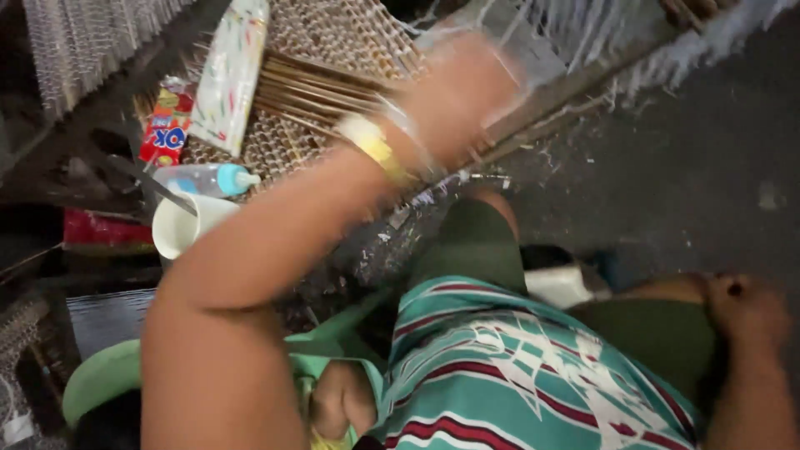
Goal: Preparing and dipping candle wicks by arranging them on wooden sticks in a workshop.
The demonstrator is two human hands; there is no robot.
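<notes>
Dim workspace, dark grey floor [667,167] littered with pale scraps. Woven cane mat [333,33] lies ahead, bundle of thin brown sticks [317,87] across it. Left hand [454,92], blurred, is over the stick ends; grip cannot be told. Right hand [742,312] rests loosely curled on the knee. Near the mat's left edge: white plastic cup [179,225], clear bottle with blue cap [208,179], red snack packet [167,125].

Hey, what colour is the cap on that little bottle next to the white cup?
Light blue, seen in the head view: the bottle cap beside the white cup.
</notes>
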